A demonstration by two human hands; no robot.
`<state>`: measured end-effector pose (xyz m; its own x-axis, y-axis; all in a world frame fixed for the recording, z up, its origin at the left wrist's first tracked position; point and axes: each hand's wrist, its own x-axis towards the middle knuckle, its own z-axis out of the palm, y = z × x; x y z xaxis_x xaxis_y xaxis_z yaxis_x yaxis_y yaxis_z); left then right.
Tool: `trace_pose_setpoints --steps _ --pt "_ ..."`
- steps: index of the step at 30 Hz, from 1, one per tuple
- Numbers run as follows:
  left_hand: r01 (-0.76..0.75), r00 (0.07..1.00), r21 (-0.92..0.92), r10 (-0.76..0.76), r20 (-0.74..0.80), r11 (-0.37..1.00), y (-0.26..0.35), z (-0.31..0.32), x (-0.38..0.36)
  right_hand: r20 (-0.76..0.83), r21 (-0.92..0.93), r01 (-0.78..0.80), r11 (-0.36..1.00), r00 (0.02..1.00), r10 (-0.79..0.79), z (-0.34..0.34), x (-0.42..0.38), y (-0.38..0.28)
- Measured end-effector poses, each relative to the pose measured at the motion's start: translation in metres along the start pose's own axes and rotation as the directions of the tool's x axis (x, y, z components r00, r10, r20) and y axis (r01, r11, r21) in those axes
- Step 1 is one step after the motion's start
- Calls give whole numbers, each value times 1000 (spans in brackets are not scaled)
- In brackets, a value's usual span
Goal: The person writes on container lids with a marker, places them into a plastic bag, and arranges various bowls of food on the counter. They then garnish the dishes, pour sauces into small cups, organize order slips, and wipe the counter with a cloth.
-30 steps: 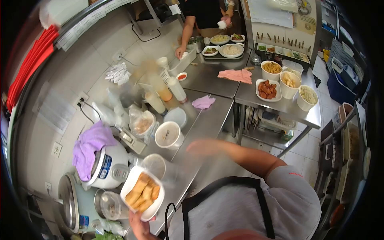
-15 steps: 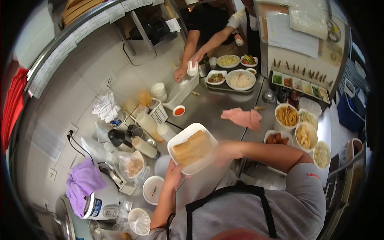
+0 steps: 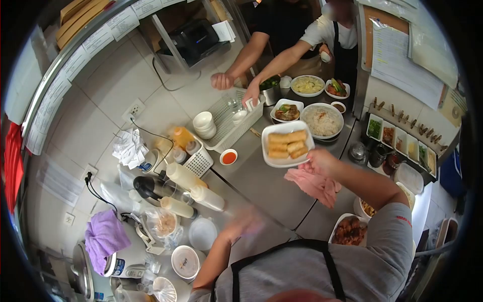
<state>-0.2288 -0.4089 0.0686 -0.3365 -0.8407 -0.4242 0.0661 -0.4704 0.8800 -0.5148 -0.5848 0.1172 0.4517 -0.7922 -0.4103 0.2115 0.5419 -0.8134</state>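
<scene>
My right hand (image 3: pixel 322 160) holds a white plate (image 3: pixel 287 143) of fried spring rolls above the steel counter (image 3: pixel 261 181), close to a tray with bowls of rice (image 3: pixel 322 121) and other dishes. Blurred from motion, my left hand (image 3: pixel 244 224) hovers low over the counter with nothing visibly in it. A small dish of red sauce (image 3: pixel 229 157) sits just left of the plate. A pink cloth (image 3: pixel 314 183) lies under my right forearm.
Two other people stand at the far end, hands at a white dish rack (image 3: pixel 226 118). Squeeze bottles (image 3: pixel 193 186), a rice cooker with a purple cloth (image 3: pixel 103 236), lidded tubs (image 3: pixel 185 261) and bagged food crowd the left. Bowls of fried food (image 3: pixel 349 231) sit right.
The plate of spring rolls has passed from my left hand to my right and travelled forward toward the tray. My left hand has dropped back to the counter.
</scene>
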Motion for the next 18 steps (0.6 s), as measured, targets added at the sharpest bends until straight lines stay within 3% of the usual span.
trace_pose_setpoints --steps 5,8,11,13,14,15,18 --pt "-24 974 162 -13 224 986 -26 5 -12 -74 -15 73 997 995 -73 -24 33 -42" --pt "36 909 202 -117 401 979 -8 32 -24 -165 20 98 995 982 -93 -25 42 -48" --pt "34 869 294 -173 463 955 -45 27 -10 -160 59 88 994 984 -78 -38 60 -23" --pt "-1 856 518 -267 442 855 -94 0 0 -142 44 48 998 989 -42 -50 66 -1" --pt "-24 858 502 -240 455 865 -89 2 -2 -98 -3 35 999 995 -35 -54 64 8" --pt "-53 865 484 -202 459 873 -85 4 0 -153 -47 9 999 988 -16 -62 72 25" --pt "-1 887 425 -195 418 905 -78 13 -3 -184 -235 -112 965 980 69 -62 80 52"
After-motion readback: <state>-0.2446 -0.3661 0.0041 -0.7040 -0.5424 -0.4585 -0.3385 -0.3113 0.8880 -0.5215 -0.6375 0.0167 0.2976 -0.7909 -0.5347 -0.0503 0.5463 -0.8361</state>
